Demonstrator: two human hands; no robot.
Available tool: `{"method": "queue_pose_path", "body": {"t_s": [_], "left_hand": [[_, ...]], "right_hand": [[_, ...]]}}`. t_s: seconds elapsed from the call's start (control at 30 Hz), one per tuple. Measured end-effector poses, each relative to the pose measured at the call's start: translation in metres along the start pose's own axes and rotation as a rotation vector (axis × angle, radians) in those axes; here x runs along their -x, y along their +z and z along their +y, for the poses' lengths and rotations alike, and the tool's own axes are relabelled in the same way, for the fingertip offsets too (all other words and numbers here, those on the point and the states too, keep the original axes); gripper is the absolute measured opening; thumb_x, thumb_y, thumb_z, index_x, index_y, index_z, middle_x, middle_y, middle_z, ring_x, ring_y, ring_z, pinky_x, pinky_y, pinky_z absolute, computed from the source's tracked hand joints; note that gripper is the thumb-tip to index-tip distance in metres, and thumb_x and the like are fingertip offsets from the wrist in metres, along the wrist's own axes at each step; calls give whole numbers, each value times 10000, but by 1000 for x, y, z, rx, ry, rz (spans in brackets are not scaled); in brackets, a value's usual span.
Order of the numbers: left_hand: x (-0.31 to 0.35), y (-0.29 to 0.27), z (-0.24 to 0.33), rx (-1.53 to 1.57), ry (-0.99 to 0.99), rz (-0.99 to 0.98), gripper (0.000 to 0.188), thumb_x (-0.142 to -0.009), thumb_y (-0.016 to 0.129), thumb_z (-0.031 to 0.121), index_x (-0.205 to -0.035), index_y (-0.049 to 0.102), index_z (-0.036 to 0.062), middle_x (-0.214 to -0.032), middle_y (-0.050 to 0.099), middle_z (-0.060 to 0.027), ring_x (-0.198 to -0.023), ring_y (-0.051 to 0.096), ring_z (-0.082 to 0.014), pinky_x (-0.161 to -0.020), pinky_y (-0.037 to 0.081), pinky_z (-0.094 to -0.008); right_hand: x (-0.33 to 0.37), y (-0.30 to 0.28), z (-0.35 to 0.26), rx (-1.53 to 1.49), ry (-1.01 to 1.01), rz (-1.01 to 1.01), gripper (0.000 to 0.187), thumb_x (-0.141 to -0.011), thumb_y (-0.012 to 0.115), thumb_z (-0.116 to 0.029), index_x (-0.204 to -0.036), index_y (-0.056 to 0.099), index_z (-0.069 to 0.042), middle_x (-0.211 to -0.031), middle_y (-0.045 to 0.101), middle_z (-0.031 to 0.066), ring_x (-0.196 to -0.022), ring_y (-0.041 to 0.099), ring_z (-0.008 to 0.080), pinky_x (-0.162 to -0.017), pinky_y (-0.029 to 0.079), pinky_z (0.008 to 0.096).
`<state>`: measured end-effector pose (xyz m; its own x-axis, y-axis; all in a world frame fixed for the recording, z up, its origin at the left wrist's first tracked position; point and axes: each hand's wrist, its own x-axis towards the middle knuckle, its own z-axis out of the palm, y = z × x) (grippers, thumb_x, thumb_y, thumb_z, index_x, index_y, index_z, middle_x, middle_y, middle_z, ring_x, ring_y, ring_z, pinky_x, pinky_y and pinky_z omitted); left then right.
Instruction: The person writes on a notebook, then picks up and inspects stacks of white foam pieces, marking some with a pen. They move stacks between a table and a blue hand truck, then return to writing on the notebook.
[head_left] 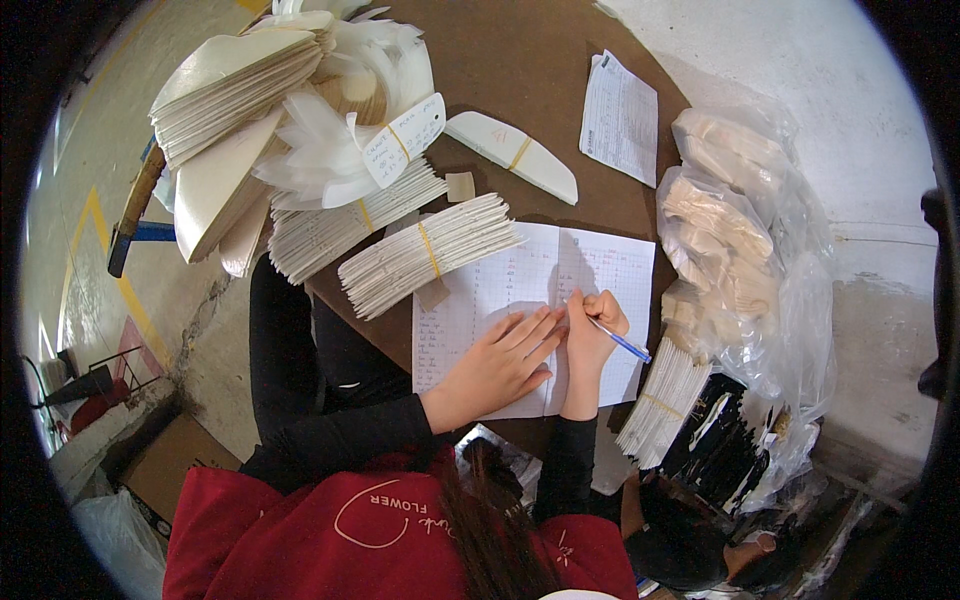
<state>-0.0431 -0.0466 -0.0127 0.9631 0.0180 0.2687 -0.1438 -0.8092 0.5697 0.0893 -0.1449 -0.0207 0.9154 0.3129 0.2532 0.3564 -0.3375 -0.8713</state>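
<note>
An open notebook point(608, 385) with squared pages and handwritten columns lies on the brown table in front of me. My left hand point(505, 362) rests flat across its left page near the fold, fingers stretched out, holding nothing. My right hand point(597, 335) is closed around a blue-and-white pen point(630, 346) over the right page. The pen's tip is hidden by the fingers. A thick bundle of white cut pieces point(430, 255), tied with a yellow band, lies against the notebook's upper left edge.
Another banded bundle point(350, 225) and large piled stacks of white curved pieces point(235, 90) stand at the left. A thin banded stack point(515, 157) and a printed sheet point(620, 120) lie beyond the notebook. Clear bags of beige pieces point(725, 225) and black pieces point(715, 440) line the right.
</note>
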Motion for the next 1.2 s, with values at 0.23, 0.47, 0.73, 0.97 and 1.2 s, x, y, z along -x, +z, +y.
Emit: {"method": "queue_pose_path", "body": {"t_s": [0.23, 0.47, 0.73, 0.97, 1.2], "left_hand": [[0, 0, 0, 7, -2, -1, 541, -885, 595, 313, -1327, 473, 26, -1448, 418, -146, -1344, 389, -263, -1067, 324, -386], [0, 0, 0, 10, -5, 6, 542, -881, 603, 315, -1322, 474, 28, -1440, 425, -141, -1337, 393, -259, -1060, 329, -393], [0, 0, 0, 1, 5, 11, 534, -879, 605, 324, -1307, 485, 30, -1432, 430, -144, -1338, 389, -263, -1060, 328, -395], [0, 0, 0, 10, -5, -17, 522, -905, 576, 319, -1322, 480, 21, -1444, 419, -151, -1363, 366, -258, -1097, 303, -395], [0, 1, 0, -8, -4, 7, 528, -887, 596, 327, -1311, 486, 33, -1440, 425, -143, -1341, 390, -260, -1070, 320, -394]], "right_hand": [[-1, -1, 3, -20, 51, 33, 424, -796, 691, 36, -586, 338, -68, -516, 409, -3, -508, 330, 53, -459, 295, 256], [-1, 0, 3, -18, 25, 16, 429, -793, 694, 32, -592, 327, -65, -512, 392, 5, -502, 317, 61, -453, 287, 262], [-1, 0, 1, -38, 26, -1, 434, -792, 677, 57, -597, 309, -65, -511, 367, -3, -503, 303, 58, -450, 276, 257], [1, -3, 10, -34, 15, 2, 435, -788, 674, 63, -595, 306, -64, -514, 364, -5, -511, 304, 55, -450, 272, 262], [0, 0, 3, 21, 8, 26, 406, -780, 670, 66, -587, 330, -45, -515, 377, 10, -507, 317, 64, -459, 283, 266]]}}
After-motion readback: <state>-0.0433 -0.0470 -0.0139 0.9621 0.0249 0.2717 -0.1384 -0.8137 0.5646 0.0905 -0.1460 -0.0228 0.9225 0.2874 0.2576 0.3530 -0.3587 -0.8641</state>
